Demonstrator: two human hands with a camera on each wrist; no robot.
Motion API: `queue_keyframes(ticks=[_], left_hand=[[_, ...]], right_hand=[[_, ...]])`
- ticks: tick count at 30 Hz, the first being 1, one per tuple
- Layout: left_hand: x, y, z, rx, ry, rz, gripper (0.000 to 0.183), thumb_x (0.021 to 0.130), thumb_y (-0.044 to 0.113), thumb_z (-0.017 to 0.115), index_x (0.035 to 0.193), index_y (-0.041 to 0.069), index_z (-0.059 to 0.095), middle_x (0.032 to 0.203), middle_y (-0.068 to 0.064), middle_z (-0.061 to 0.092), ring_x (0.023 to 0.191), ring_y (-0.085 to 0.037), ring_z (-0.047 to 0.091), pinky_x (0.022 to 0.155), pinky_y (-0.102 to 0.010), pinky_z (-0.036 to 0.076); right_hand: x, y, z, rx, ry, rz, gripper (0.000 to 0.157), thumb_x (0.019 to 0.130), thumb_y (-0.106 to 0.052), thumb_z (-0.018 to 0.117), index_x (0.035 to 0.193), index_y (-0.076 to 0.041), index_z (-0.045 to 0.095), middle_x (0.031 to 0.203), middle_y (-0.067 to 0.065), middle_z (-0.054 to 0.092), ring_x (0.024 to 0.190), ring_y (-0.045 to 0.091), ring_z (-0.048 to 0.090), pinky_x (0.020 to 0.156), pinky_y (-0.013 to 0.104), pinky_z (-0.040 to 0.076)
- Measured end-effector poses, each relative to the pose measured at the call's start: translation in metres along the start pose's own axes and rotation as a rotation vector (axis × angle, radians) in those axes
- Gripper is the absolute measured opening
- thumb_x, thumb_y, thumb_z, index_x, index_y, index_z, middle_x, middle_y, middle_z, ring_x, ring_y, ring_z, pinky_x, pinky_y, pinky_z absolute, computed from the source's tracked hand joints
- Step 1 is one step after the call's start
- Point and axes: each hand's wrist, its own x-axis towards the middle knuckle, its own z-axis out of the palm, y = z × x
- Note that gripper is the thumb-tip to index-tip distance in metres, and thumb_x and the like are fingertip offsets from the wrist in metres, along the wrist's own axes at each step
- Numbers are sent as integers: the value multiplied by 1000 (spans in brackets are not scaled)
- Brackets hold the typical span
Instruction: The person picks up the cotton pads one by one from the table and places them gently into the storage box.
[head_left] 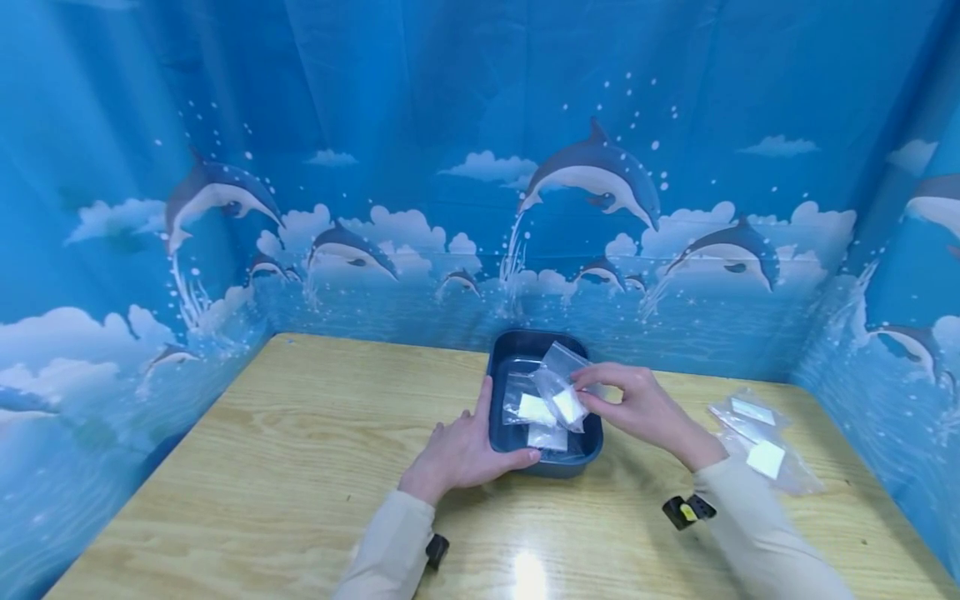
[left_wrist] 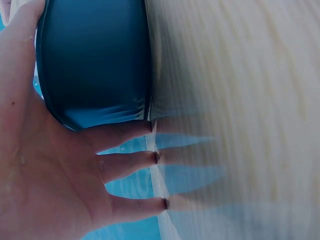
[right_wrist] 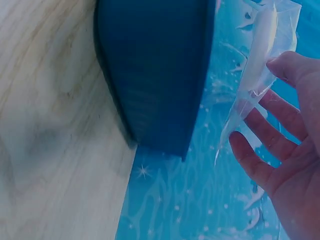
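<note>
A dark blue rectangular bin point(head_left: 558, 468) stands on the table near its back edge. Inside it lie clear plastic bags point(head_left: 534, 408) with white rectangular pieces in them. My left hand point(head_left: 468, 450) rests against the bin's left side, its fingers spread and fairly straight, the thumb along the near rim. Above the bin, my right hand point(head_left: 637, 404) pinches a clear zip bag point(head_left: 558, 367) between thumb and fingers. That bag, holding a white piece, hangs over the others. From the right wrist, the pinched bag point(right_wrist: 262, 50) shows higher than the bin wall point(right_wrist: 155, 75).
More clear bags point(head_left: 765, 458) with white pieces lie on the wooden table point(head_left: 315, 433) at the right, beside my right forearm. A blue curtain point(head_left: 450, 108) printed with dolphins hangs close behind the table and along both sides.
</note>
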Motion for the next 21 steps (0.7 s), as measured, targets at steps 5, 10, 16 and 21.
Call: queue_keyframes(ticks=[5,10,16,21], left_hand=[[0,1,-1,1,-5,-4,129,77,86,61,166,22,-8,146,-28,56,134,-42,57,116,-71,32],[-1,1,-1,2,-8,-5,129,77,86,60,166,22,-8,146,-28,56,134,-42,57,116,-71,31],[-1,1,-2,3,-17,-9,128,78,86,59,166,23,-9,148,-28,54,135,-42,56,117,-72,30],[-1,1,-2,-4,-15,-8,128,78,86,59,166,23,-9,148,-29,54,135,-42,56,117,-71,30]], right_hand=[[6,1,12,2,-32,-28,18,90,-2,75,103,-14,77,111,6,78,102,22,74,83,41,63],[13,0,21,-1,-73,-24,16,91,-4,75,103,-15,77,110,3,78,104,21,73,86,40,62],[22,0,32,-13,-171,28,11,94,-10,74,102,-17,77,109,0,78,103,17,73,89,39,62],[25,3,40,-98,-267,44,9,94,-12,74,100,-18,77,105,-2,77,96,13,72,86,35,61]])
